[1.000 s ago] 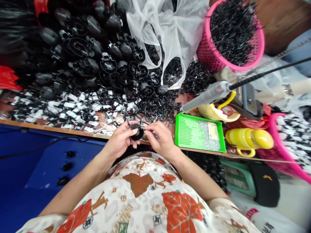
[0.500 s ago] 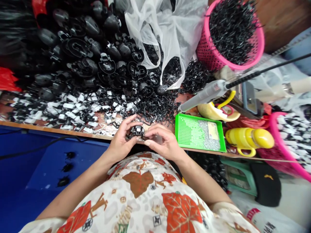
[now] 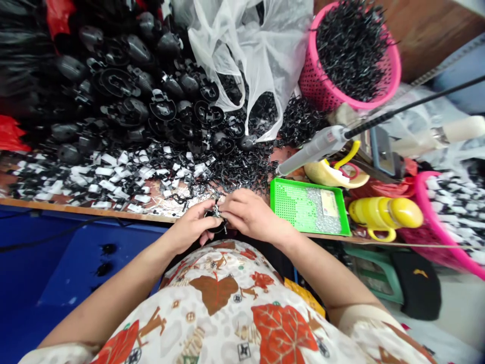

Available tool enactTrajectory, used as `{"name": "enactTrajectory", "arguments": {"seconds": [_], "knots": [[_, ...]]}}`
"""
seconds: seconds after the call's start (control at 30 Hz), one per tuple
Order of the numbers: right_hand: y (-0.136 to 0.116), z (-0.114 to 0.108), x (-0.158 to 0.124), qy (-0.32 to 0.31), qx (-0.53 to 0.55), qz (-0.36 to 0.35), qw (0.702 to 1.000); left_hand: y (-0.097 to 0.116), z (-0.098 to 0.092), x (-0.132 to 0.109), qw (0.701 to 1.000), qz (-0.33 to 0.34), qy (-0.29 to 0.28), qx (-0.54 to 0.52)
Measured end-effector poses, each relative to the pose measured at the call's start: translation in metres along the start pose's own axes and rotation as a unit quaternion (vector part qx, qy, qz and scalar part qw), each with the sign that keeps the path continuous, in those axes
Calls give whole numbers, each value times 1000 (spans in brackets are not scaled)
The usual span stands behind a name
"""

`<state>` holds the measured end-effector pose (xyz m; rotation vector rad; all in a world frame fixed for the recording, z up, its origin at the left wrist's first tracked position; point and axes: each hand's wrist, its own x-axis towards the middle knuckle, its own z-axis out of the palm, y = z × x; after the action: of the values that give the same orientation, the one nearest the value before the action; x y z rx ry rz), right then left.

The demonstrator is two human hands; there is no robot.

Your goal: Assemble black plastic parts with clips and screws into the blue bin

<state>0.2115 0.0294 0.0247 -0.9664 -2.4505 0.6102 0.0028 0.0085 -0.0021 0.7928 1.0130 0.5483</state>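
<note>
While the left hand (image 3: 191, 230) cupped a small round black plastic part (image 3: 216, 224) at the near edge of the wooden desk (image 3: 76, 207), the right hand (image 3: 250, 215) pinched its top; heaped black plastic housings (image 3: 125, 96) lay untouched behind.

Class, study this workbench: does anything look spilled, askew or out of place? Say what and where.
Yes. Three small black round plastic parts lie on the blue surface below the wooden bench edge, as if dropped. Loose black clips seem to spill from the clear plastic bag.
</note>
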Motion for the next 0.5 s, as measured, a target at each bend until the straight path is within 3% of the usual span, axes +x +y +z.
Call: {"name": "enactTrajectory", "arguments": {"seconds": [0.1,0.17,0.23,0.3,0.37,0.43,0.5], "knots": [[-8,-15,-3,-104,-86,-39,990,3,-1,-2,992,-80,-71,-73],[-14,-19,-7,-127,-106,-36,986,3,3,-4,992,-91,-76,-51],[-19,-16,-9,-106,-73,15,991,2,10,-4,998,-12,-31,45],[-20,-6,-10,-37,59,136,988,0,20,-1,972,138,64,177],[-19,6,-9,33,221,253,941,-3,28,4,905,283,159,273],[-19,14,-9,59,377,327,865,-4,33,11,853,369,207,305],[-17,8,-13,42,485,349,801,-4,36,18,858,384,201,276]]}}
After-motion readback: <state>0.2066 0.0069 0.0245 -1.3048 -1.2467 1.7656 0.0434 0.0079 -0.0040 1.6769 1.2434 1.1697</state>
